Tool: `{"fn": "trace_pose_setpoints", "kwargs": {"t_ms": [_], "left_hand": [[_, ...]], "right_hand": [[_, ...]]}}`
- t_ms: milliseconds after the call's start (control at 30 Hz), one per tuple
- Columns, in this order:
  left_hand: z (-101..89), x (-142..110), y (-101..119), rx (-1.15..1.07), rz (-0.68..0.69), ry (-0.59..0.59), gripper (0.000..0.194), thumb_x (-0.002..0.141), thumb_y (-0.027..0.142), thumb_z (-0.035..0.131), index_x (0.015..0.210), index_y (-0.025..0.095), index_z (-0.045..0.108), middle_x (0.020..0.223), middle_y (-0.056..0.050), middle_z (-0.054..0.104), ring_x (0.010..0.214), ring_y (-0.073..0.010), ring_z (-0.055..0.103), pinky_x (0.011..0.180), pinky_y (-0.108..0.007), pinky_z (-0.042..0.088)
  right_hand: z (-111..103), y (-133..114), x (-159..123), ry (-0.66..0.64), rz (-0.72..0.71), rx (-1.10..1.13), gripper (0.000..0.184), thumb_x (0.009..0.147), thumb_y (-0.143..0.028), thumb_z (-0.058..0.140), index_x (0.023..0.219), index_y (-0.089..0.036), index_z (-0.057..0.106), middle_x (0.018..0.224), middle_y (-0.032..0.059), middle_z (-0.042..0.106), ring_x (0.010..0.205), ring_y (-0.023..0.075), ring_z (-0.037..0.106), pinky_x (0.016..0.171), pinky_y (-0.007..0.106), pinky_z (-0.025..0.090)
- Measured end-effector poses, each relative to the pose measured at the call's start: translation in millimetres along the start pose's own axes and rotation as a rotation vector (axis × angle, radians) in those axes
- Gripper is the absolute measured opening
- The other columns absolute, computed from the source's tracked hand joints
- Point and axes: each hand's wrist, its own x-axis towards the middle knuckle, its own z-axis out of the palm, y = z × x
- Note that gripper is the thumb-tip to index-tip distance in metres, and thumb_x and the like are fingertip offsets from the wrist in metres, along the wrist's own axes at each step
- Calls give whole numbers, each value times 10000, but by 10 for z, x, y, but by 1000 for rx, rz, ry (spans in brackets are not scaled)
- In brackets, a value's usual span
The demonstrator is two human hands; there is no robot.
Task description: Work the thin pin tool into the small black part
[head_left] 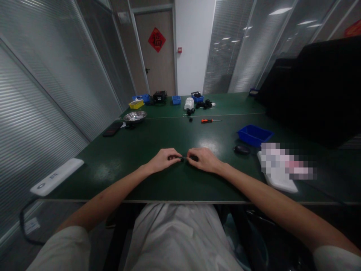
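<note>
One dark part [182,160], at the near middle of the table [158,137], is pinched by the left hand [164,159], while the right hand [205,159] grips a tool [194,158] that could slip if pushed askew.

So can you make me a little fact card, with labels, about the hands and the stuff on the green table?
Left hand: the left hand pinches a small dark piece, exact kind unclear
Right hand: the right hand grips a dark handle
Table: green table
Right side: blue tray, with a dark rounded object in front
Left side: shiny metal bowl
Farther ahead: orange-handled screwdriver, lying flat
On the door: red diamond sign
</note>
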Motion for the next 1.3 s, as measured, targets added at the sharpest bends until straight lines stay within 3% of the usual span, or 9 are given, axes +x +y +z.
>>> {"fn": "trace_pose_setpoints", "kwargs": {"t_ms": [233,467,667,1033,1300], "left_hand": [[22,-1,-26,-65,-6,54,248,963,341,666,1102,185,799,1069,-95,746,976,-212,682,901,-314,510],[38,2,-29,-100,-3,83,260,968,341,661,1131,193,801,1103,-98,749,1011,-225,693,922,-327,520],[1,1,-55,-2,36,38,278,1002,333,609,1150,188,794,1106,-104,725,1003,-215,681,913,-316,516],[33,-44,-5,216,141,-72,411,1078,284,424,1437,231,617,1181,-122,608,1088,-220,585,971,-336,482],[28,-28,77,273,127,-97,369,1086,305,395,1314,205,669,1146,-120,580,1046,-219,567,931,-332,488]], "right_hand": [[29,4,-8,29,-20,38,132,983,-303,569,1020,-220,665,944,33,711,804,173,635,726,275,396],[54,3,4,44,-38,69,152,1008,-322,541,1051,-225,650,963,33,710,812,172,635,729,274,409],[57,13,8,1,-23,-5,116,985,-305,572,1014,-228,654,951,30,709,792,172,629,698,273,372],[110,-24,-10,4,-43,-129,171,1023,-335,529,1078,-215,637,1008,50,699,769,164,617,647,280,325],[140,-107,11,2,-46,-208,235,1067,-354,456,1100,-195,626,1023,64,689,772,166,623,608,280,298]]}}
